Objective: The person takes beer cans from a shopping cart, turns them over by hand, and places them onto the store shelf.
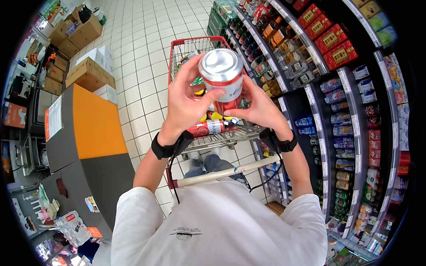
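Note:
A red and white drink can (227, 85) is held up over the shopping cart (174, 49), its silver lid tilted toward me. My left hand (188, 99) wraps its left side, thumb across the front. On the right side, my right hand (262, 106) grips the same can, with its thumb low near the base. Below them, another red and white can (206, 128) lies on its side in the cart, near my end. More goods with yellow parts are partly hidden behind my hands. Each wrist wears a black strap with a device.
Shelves of cans and bottles (293, 71) line the right side, with red gift boxes (335, 48) on an upper shelf. A grey and orange counter (100, 122) stands at left, cardboard boxes (88, 73) beyond it. The cart's handle (222, 174) crosses before my body. Tiled floor (142, 48) runs ahead.

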Motion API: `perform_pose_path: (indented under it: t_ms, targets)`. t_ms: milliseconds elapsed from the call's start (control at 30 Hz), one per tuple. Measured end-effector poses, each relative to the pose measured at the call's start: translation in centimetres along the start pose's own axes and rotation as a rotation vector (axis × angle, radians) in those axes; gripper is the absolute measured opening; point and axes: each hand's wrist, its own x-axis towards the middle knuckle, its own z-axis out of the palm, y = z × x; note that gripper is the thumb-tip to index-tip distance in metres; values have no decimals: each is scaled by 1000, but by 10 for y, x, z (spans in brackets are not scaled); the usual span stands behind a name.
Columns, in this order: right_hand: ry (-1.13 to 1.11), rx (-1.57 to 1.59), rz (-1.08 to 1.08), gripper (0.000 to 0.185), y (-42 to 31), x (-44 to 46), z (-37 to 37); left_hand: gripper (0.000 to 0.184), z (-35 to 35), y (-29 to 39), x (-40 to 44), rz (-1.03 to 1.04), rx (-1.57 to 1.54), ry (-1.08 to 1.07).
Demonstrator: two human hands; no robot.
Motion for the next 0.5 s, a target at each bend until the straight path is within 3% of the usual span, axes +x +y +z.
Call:
perform_pose_path:
  t_ms: [167, 267, 500]
  targets:
    - [-15, -85, -109, 91, -36, -13, 3, 88, -6, 19, -15, 146, 80, -31]
    - [89, -177, -256, 98, -54, -22, 8, 86, -10, 31, -19, 262, 172, -106]
    - [111, -209, -359, 96, -60, -36, 9, 88, -3, 49, -29, 303, 320, -117]
